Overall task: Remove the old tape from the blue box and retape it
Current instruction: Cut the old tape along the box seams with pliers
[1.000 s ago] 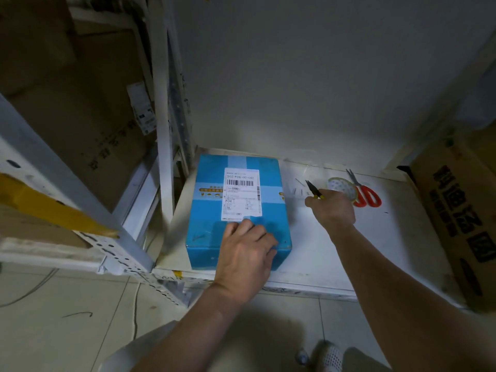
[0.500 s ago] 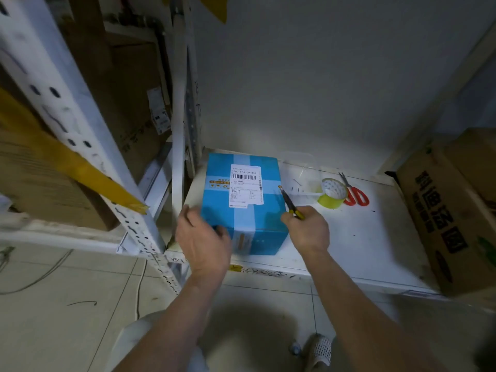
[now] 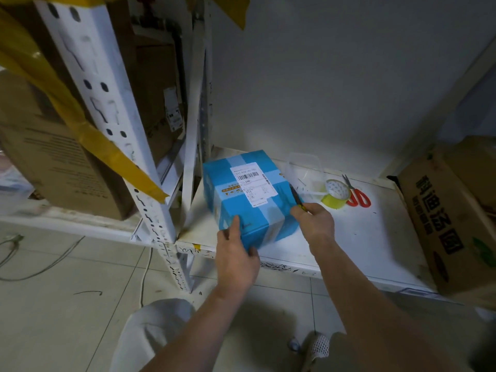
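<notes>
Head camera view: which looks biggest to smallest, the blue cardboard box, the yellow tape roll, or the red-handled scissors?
1. Blue cardboard box, by far the largest.
2 and 3. Yellow tape roll and red-handled scissors look about alike and overlap, so I won't rank them.

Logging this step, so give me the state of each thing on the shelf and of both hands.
Box: taped shut, turned askew near the shelf's front edge.
Cutter: in the right hand, tip against the box.
Tape roll: lying flat, untouched.
Scissors: closed, lying flat.
Left hand: holds the box's near corner.
Right hand: grips the cutter.
</notes>
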